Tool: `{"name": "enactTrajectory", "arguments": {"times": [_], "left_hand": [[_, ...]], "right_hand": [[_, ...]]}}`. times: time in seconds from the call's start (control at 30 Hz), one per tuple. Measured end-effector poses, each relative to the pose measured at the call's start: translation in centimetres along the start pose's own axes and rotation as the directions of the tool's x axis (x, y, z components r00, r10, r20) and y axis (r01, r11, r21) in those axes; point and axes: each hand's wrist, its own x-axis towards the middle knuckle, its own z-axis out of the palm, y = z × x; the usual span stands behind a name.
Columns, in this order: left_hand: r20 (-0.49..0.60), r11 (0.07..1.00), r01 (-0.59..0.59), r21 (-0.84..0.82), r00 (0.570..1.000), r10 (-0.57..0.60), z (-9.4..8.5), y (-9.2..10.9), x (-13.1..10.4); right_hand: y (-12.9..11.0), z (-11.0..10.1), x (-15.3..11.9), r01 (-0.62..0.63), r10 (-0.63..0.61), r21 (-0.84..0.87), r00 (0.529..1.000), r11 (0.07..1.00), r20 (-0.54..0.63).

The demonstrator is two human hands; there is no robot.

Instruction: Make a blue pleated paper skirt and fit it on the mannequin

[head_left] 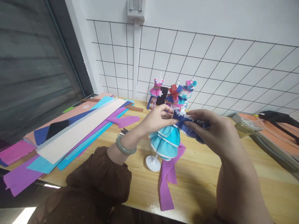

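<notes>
A small white doll-sized mannequin stands tilted on its round base (153, 163), dressed in a tiered turquoise skirt (167, 144) with white edging. At its upper part my left hand (161, 118) pinches a gathered dark blue strip (192, 129) with thumb and fingers. On the other side my right hand (207, 126) grips the same strip, and its ruffled end hangs below the fingers. The strip lies against the mannequin's body; its white stitching or trim shows near the top. Behind the skirt, a purple strip (167, 193) trails over the table toward the front edge.
Colored paper or fabric strips (86, 127) lie piled at left, with a black phone (57, 129) on them. Several dressed mini mannequins (173, 95) stand by the wall grid. A clear container (247, 126) and an orange-topped stack (277, 130) sit at right on the wooden table (201, 186).
</notes>
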Motion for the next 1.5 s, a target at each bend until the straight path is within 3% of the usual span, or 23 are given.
{"name": "enactTrajectory", "arguments": {"times": [0.4,0.97,1.5], "left_hand": [[0.035,1.000,-0.008,-0.020,0.999,0.009,0.5,0.1,-0.3],[0.028,0.996,-0.047,0.079,0.999,0.045,1.0,0.3,-0.4],[0.150,0.980,0.110,-0.167,0.985,-0.085,0.3,0.0,-0.1]], "right_hand": [[-0.9,-0.4,-0.2,0.023,-0.023,-0.049,1.000,0.999,-0.009],[-1.4,-0.4,-1.0,0.001,-0.002,-0.117,1.000,0.993,-0.009],[-0.8,-0.5,-0.7,0.018,-0.018,-0.039,1.000,0.999,0.008]]}}
